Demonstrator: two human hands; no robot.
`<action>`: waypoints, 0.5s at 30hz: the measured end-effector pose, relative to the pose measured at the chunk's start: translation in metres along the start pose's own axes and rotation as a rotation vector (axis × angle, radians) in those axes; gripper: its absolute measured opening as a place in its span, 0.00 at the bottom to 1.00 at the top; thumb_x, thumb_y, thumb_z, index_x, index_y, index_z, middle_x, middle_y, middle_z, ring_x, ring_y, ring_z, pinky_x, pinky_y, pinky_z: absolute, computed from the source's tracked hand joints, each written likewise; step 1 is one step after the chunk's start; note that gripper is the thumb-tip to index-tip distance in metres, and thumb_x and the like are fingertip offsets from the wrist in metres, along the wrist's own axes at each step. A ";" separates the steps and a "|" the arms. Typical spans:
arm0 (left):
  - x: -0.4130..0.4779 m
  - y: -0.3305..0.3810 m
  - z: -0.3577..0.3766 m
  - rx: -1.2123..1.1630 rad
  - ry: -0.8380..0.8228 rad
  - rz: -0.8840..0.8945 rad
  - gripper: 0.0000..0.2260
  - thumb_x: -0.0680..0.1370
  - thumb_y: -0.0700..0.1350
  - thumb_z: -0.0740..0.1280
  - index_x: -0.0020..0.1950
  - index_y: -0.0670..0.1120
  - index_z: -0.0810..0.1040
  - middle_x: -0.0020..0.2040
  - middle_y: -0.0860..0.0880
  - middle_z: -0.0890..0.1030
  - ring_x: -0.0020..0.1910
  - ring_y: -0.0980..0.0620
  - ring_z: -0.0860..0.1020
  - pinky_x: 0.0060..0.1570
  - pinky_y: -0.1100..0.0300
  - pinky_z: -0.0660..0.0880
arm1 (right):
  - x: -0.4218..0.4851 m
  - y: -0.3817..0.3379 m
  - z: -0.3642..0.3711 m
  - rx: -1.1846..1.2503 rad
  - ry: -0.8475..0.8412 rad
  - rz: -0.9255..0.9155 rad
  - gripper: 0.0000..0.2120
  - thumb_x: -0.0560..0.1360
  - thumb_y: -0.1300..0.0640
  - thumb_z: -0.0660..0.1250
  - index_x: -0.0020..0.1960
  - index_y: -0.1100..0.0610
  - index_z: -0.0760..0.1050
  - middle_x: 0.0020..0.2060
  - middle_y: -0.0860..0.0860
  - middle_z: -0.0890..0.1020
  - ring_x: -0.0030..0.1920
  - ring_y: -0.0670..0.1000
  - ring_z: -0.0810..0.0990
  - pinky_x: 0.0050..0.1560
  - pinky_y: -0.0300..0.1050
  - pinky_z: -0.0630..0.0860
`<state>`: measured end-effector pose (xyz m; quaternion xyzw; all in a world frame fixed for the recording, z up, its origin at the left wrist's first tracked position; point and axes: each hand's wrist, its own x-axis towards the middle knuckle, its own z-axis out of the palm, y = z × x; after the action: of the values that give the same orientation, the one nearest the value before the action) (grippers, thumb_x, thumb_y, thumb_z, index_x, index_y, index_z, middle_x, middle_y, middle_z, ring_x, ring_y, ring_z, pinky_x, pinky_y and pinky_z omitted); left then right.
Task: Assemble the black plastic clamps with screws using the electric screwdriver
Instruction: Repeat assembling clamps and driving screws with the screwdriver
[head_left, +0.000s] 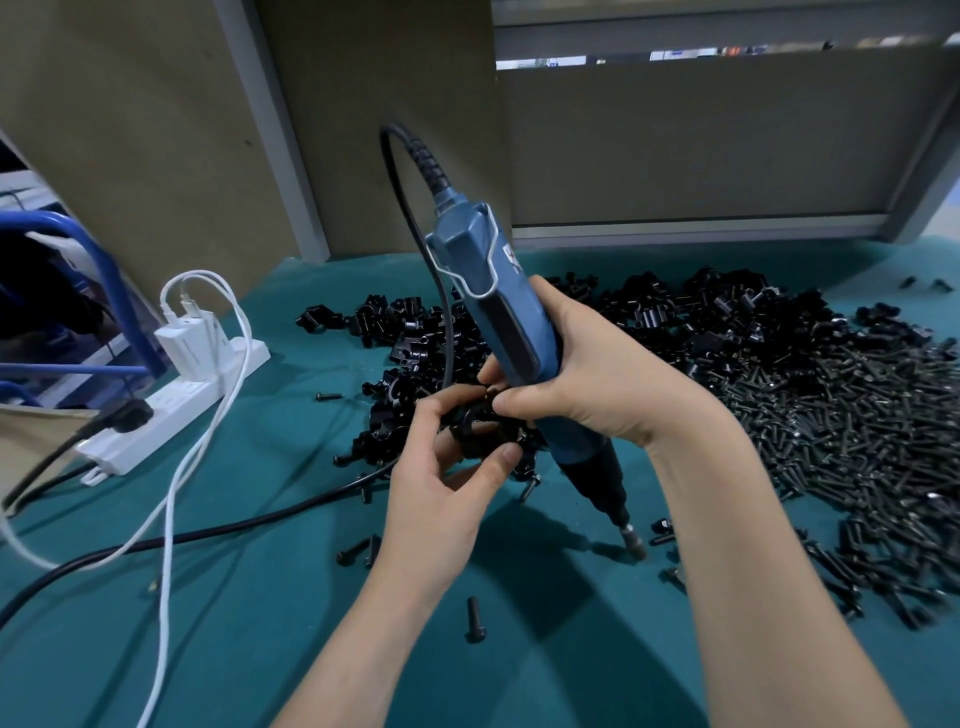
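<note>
At bench centre: left hand (436, 493) pinches black clamp (467, 423). Right hand (587, 384) wraps electric screwdriver (488, 291), also touching clamp. Driver axis runs 11 to 5 o'clock; bit (634, 543) sits at 4 o'clock from clamp, aimed away. Probably must swing round.

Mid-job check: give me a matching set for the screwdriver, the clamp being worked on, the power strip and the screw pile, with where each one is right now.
Things
1. electric screwdriver
2. black clamp
3. power strip
4. screw pile

Places
A. heaped on the table, right side
B. gripped in the left hand
C. lying on the table, far left
D. held in the right hand

Pairs: 1-D, 2-B, 3-C, 4-A
</note>
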<state>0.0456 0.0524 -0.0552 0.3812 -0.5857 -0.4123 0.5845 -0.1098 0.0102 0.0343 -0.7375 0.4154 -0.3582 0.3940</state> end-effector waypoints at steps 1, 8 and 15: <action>0.000 0.000 0.000 0.006 0.000 0.009 0.17 0.72 0.43 0.71 0.56 0.62 0.75 0.49 0.52 0.85 0.50 0.53 0.82 0.50 0.62 0.77 | -0.001 0.000 -0.001 0.003 -0.013 0.006 0.26 0.65 0.65 0.74 0.59 0.55 0.69 0.43 0.51 0.85 0.45 0.53 0.84 0.51 0.57 0.81; -0.002 -0.001 0.000 0.042 0.003 0.047 0.17 0.71 0.49 0.72 0.56 0.63 0.74 0.49 0.55 0.84 0.49 0.54 0.82 0.53 0.56 0.78 | -0.003 -0.002 -0.002 -0.003 -0.060 0.031 0.28 0.64 0.63 0.76 0.60 0.55 0.68 0.44 0.53 0.84 0.46 0.54 0.84 0.52 0.58 0.80; -0.002 -0.002 0.004 -0.093 0.041 0.017 0.19 0.71 0.47 0.72 0.58 0.62 0.73 0.51 0.52 0.83 0.51 0.54 0.82 0.49 0.55 0.80 | -0.005 -0.001 -0.005 0.011 -0.074 0.033 0.28 0.63 0.63 0.77 0.58 0.52 0.69 0.44 0.53 0.84 0.47 0.56 0.83 0.53 0.57 0.80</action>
<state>0.0413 0.0537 -0.0574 0.3570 -0.5570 -0.4261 0.6170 -0.1158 0.0136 0.0360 -0.7411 0.4105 -0.3267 0.4190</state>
